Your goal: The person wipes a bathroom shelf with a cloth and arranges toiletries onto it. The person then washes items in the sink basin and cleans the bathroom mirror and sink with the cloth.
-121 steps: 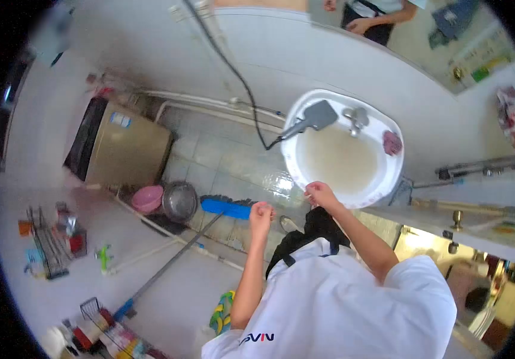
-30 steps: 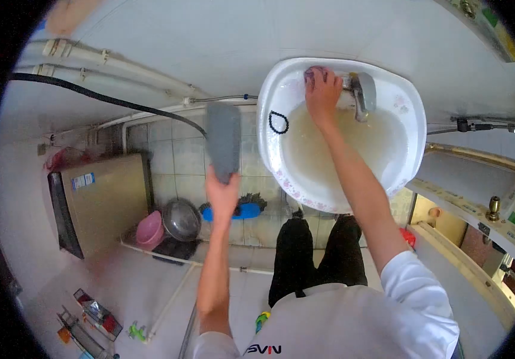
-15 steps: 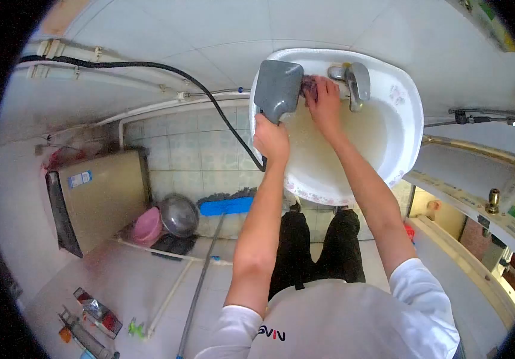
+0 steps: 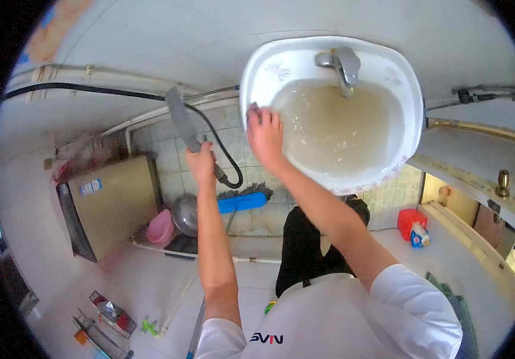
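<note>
My left hand (image 4: 202, 164) grips the handle of a grey flat-headed device (image 4: 181, 118), held edge-on to the left of the sink. A black hose (image 4: 228, 157) loops from the device's lower end. At the left rim of the white sink (image 4: 413, 107), my right hand (image 4: 264, 134) is closed round a small dark purplish cloth (image 4: 253, 109), mostly hidden by the fingers. Cloudy brownish water (image 4: 341, 131) fills the basin, and the metal faucet (image 4: 342, 64) stands at its back edge.
A blue mop head (image 4: 242, 202) lies on the tiled floor. Further left are a metal basin (image 4: 185, 214), a pink basin (image 4: 161, 227) and a beige appliance (image 4: 114, 206). A red container (image 4: 410, 221) is low on the right, below a shelf with a brass knob (image 4: 503, 183).
The grey device has moved left, away from the sink, and turned edge-on. My right hand has carried the cloth from beside the faucet to the left rim. The view has shifted.
</note>
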Demonstrator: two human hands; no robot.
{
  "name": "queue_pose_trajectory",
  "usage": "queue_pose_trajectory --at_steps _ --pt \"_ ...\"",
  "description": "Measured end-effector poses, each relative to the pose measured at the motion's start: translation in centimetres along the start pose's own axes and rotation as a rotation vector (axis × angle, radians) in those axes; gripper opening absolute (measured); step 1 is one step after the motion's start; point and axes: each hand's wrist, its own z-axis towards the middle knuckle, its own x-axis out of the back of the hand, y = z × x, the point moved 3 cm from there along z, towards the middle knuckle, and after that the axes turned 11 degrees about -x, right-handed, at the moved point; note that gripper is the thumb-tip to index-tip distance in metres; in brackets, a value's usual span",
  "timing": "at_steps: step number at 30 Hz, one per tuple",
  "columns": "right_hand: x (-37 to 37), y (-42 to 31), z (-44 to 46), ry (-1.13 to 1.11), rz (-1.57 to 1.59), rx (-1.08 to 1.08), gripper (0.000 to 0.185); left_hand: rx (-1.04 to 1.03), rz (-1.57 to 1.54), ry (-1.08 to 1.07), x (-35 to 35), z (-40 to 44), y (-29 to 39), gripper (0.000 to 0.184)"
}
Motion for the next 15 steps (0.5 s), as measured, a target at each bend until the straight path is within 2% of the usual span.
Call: queue_pose_trajectory --at_steps 1,4,6,8,11,12,15 --pt "0.6 0.2 -1.8 0.006 -0.011 -0.014 0.038 0.076 -0.123 0.029 0.3 -0.3 -0.5 0.021" --pt "3.0 1.7 -6.4 -0.057 -0.152 0.031 0.043 0.083 -0.177 0.073 0.5 -0.6 -2.2 0.019" --pt "5.2 3.1 -9.0 -0.137 -0.172 0.252 0.042 0.060 -0.181 -0.003 -0.2 -0.9 -2.9 0.022" --pt "7.3 5.5 -11.1 -0.126 -0.221 0.274 0.042 0.023 -0.186 -0.050 -1.3 -1.7 -3.0 0.027" --pt "11.4 11.4 -14.2 -0.151 -0.199 0.355 0.046 0.013 0.093 -0.190 -3.5 -3.2 -2.2 0.041" --pt "13.0 13.9 -14.9 -0.170 -0.216 0.397 0.046 0.014 0.092 -0.194 -4.3 -3.4 -2.7 0.041" --pt "17.9 20.0 -14.1 -0.138 -0.296 0.403 0.042 -0.271 0.229 -0.203 -6.5 -3.8 -5.0 0.037"
